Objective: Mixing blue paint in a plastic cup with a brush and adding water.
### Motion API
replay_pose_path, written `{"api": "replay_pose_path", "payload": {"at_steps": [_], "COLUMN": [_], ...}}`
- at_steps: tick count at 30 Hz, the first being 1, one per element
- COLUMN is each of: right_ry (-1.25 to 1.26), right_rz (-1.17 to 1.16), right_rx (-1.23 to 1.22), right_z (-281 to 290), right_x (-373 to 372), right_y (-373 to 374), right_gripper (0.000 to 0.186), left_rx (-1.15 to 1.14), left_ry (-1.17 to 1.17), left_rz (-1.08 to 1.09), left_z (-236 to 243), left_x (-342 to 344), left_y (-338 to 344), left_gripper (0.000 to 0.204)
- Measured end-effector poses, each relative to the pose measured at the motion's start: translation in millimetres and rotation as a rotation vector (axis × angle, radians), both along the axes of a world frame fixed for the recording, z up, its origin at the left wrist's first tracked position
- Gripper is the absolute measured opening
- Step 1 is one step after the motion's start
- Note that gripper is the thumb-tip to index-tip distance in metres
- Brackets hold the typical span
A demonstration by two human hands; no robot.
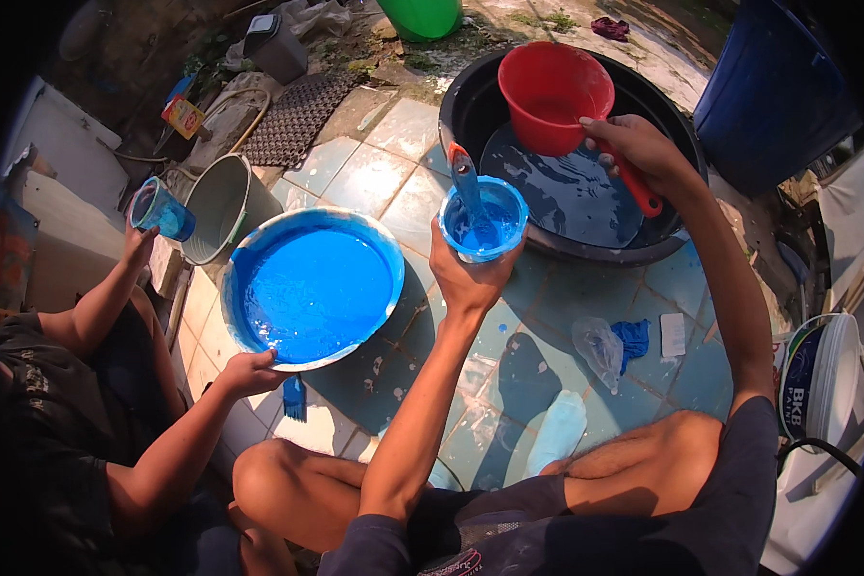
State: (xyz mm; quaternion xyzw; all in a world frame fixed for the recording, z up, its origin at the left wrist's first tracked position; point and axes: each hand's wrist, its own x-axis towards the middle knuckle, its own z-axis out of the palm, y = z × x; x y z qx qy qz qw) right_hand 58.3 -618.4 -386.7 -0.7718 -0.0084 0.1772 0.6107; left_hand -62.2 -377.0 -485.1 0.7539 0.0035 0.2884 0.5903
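Note:
My left hand (472, 283) is closed around a small cup (485, 253) smeared with blue paint. Inside the cup stands a paintbrush (466, 187), its blue-stained handle tipped with orange. My right hand (643, 152) grips the handle of a red water dipper (552, 82), held over a wide black tub (586, 252) of dark liquid. Left of my cup is a round basin (331, 362) full of bright blue paint. A co-worker's hand (248, 372) is at its near rim, by a blue brush (295, 401). The co-worker's other hand (142, 240) holds a paint-stained cup (163, 211).
A grey bucket (206, 206) stands behind the basin. On the tiles to the right lie a clear plastic bag (598, 350), a blue crumpled piece (632, 344) and a white rectangular piece (673, 334). A white paint pail (830, 379) is at far right, a dark blue barrel (773, 96) behind.

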Motion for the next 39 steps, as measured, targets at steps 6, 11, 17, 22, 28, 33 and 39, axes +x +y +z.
{"api": "replay_pose_path", "payload": {"at_steps": [6, 11, 17, 22, 28, 33, 39], "right_ry": [0.018, 0.016, 0.096, 0.052, -0.127, -0.370, -0.557], "right_rz": [-0.129, -0.261, -0.235, -0.167, -0.083, -0.148, 0.039], "right_rx": [-0.201, -0.157, -0.255, -0.436, -1.081, -1.158, -0.402], "right_z": [-85.9, -168.9, -220.2, -286.3, -217.0, -136.9, 16.2], "right_x": [35.2, 68.4, 88.5, 124.3, 73.4, 40.5, -12.6], "right_y": [-22.3, -51.8, -45.7, -128.4, -31.2, -30.8, 59.1], "right_gripper": [0.033, 0.032, 0.039, 0.045, 0.057, 0.053, 0.041], "left_rx": [0.039, 0.051, 0.107, 0.138, 0.243, 0.109, 0.088], "left_ry": [0.021, 0.012, 0.124, 0.146, 0.013, 0.013, -0.025], "left_rz": [-0.128, -0.170, -0.242, -0.280, -0.059, -0.130, -0.155], "left_z": [-1.5, 21.0, 79.2, 120.5, 120.3, 121.4, 111.9], "left_x": [-19.6, -28.5, -53.9, -62.5, -75.0, -71.9, -56.0], "left_y": [15.6, 27.2, 72.9, 87.7, 106.6, 99.3, 98.3], "left_gripper": [0.077, 0.086, 0.090, 0.093, 0.089, 0.087, 0.086]}}
